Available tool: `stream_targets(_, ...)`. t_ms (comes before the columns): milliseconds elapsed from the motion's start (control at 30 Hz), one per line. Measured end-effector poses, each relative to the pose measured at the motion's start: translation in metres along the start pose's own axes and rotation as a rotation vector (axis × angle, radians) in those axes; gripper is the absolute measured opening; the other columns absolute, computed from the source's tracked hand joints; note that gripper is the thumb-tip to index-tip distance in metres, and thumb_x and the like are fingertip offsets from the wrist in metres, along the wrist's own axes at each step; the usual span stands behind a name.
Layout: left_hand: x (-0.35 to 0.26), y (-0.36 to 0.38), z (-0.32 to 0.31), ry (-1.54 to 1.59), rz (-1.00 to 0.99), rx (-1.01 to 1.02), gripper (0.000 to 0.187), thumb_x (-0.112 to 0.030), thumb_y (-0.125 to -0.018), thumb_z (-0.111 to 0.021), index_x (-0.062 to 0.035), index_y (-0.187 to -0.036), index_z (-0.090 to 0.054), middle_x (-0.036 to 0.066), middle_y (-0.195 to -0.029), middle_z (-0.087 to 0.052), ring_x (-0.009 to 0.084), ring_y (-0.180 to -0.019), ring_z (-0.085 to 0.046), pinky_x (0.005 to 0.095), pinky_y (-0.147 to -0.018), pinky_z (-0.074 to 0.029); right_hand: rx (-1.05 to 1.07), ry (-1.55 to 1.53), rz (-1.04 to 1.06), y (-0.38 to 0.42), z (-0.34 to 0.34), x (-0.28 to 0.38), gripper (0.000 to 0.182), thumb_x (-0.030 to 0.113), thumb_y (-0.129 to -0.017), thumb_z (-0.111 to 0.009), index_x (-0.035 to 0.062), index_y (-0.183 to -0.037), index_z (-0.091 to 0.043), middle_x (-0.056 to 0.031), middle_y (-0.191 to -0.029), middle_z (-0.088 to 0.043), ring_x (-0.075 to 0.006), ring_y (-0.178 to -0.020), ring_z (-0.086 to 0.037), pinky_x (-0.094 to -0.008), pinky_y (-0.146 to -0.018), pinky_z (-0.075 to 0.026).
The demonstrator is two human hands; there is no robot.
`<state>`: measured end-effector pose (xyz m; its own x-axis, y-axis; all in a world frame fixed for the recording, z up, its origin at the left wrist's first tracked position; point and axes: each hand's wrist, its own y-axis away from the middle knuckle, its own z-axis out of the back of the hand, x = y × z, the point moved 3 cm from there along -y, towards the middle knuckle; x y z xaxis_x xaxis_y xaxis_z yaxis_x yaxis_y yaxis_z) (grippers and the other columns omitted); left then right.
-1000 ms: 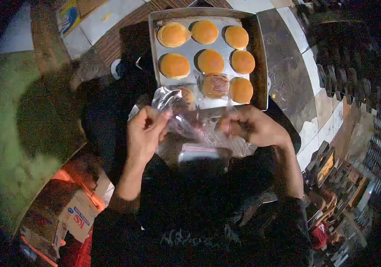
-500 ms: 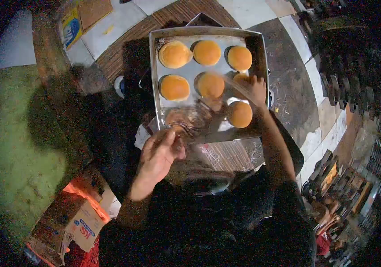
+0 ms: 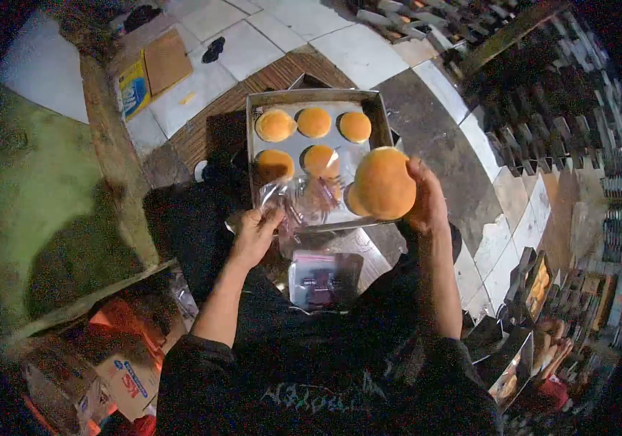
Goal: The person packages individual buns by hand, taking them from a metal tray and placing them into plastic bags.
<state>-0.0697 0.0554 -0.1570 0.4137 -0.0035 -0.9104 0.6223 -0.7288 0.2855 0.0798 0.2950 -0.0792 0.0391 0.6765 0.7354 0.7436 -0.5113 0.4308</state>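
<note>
The right hand (image 3: 428, 202) clasps a round golden bun (image 3: 385, 183), presumably raised to clear the rectangular metal tray (image 3: 311, 97); the left hand (image 3: 256, 234) pinches transparent plastic film (image 3: 279, 194).

Bakery workroom, buns (image 3: 314, 122) in metal tray (image 3: 318, 95), stacked dark pans (image 3: 536, 147), tiled floor (image 3: 362, 54)

Red letters "KS" (image 3: 135, 383) stand on the cardboard box (image 3: 119, 394).
</note>
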Motion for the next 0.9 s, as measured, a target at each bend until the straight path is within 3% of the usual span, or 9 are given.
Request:
stream_targets(67,-0.035,0.017,-0.014,-0.549,-0.089,0.128,0.016,-0.018,-0.086,-0.051,-0.0028,-0.084,-0.055,0.0,-0.072,-0.055,0.0083,-0.065,-0.049,0.0269,-0.061,-0.043,0.007,-0.033,-0.029,0.031,-0.016,-0.004,0.053,0.042,-0.081,-0.052,0.0032,-0.117,-0.043,-0.0123,-0.109,-0.054,-0.0234,-0.098,-0.055,-0.0362,-0.084,-0.045)
stream_targets(200,-0.046,0.051,-0.032,-0.271,-0.135,0.124,0.011,-0.01,-0.083,-0.055,-0.0002,-0.088,-0.057,0.0,-0.08,-0.058,0.0078,-0.074,-0.051,0.024,-0.068,-0.043,0.096,0.642,0.131,0.088,-0.033,-0.03,0.066,0.04,-0.075,-0.064,-0.0011,-0.12,-0.039,-0.0113,-0.107,-0.053,-0.0195,-0.099,-0.052,-0.0316,-0.085,-0.043)
stream_targets(233,-0.046,0.058,-0.029,-0.431,-0.198,0.19,0.024,-0.007,-0.085,-0.054,-0.0005,-0.108,-0.054,0.0,-0.092,-0.059,0.0057,-0.082,-0.052,0.0219,-0.075,-0.044,0.084,0.704,0.05,0.1,-0.034,-0.038,0.068,0.031,-0.071,-0.071,-0.0015,-0.121,-0.038,-0.011,-0.107,-0.053,-0.0195,-0.098,-0.052,-0.0317,-0.085,-0.043)
stream_targets(333,-0.052,0.077,-0.026,-0.41,-0.121,0.195,0.024,-0.008,-0.083,-0.056,-0.0007,-0.107,-0.054,0.0,-0.091,-0.059,0.0052,-0.081,-0.051,0.022,-0.075,-0.043,0.08,0.728,-0.108,0.119,-0.042,-0.053,0.058,0.027,-0.074,-0.068,-0.0011,-0.117,-0.042,-0.0101,-0.107,-0.054,-0.0178,-0.096,-0.053,-0.0299,-0.082,-0.044)
stream_targets(467,-0.069,0.092,-0.017,-0.379,-0.171,0.139,0.021,-0.008,-0.083,-0.057,-0.0015,-0.102,-0.056,-0.001,-0.089,-0.059,0.0045,-0.079,-0.051,0.0209,-0.073,-0.042,0.001,0.049,0.163,0.118,-0.032,-0.053,0.048,0.02,-0.081,-0.058,0.0001,-0.119,-0.038,-0.0115,-0.109,-0.051,-0.018,-0.097,-0.053,-0.0308,-0.084,-0.044)
stream_targets(667,-0.094,0.099,-0.034,-0.284,-0.11,0.213,0.017,-0.007,-0.084,-0.054,-0.0002,-0.099,-0.055,0.0,-0.089,-0.058,0.0059,-0.08,-0.051,0.0225,-0.073,-0.042,0.064,0.629,0.294,0.139,-0.061,-0.075,0.051,0.018,-0.074,-0.067,0.0012,-0.115,-0.041,-0.0096,-0.106,-0.05,-0.0156,-0.096,-0.05,-0.0279,-0.084,-0.041)
stream_targets(700,-0.098,0.097,-0.033,-0.358,-0.189,0.138,0.017,-0.007,-0.083,-0.055,0.0001,-0.099,-0.054,0.0,-0.089,-0.058,0.007,-0.08,-0.051,0.0231,-0.074,-0.042,0.021,0.431,0.091,0.141,-0.063,-0.073,0.049,0.017,-0.073,-0.069,0.0017,-0.111,-0.043,-0.0078,-0.103,-0.052,-0.0143,-0.091,-0.051,-0.0275,-0.081,-0.042)
stream_targets(800,-0.113,0.09,-0.022,-0.683,-0.49,-0.381,0.023,-0.01,-0.079,-0.059,-0.0009,-0.099,-0.052,0.007,-0.097,-0.055,0.0144,-0.085,-0.054,0.0263,-0.079,-0.042,-0.12,-0.003,0.239,0.142,-0.049,-0.064,0.046,0.015,-0.077,-0.063,0.002,-0.116,-0.041,-0.0067,-0.105,-0.053,-0.0151,-0.091,-0.052,-0.0279,-0.08,-0.042)
stream_targets(900,-0.117,0.112,-0.037,-0.224,-0.373,-0.532,0.033,-0.03,-0.088,-0.047,-0.0061,-0.112,-0.043,0.009,-0.109,-0.049,0.0175,-0.096,-0.051,0.0296,-0.078,-0.044,-0.182,0.338,0.55,0.158,-0.047,-0.062,0.053,0.014,-0.079,-0.06,0.0019,-0.122,-0.032,-0.0113,-0.112,-0.047,-0.0193,-0.096,-0.049,-0.031,-0.08,-0.042)
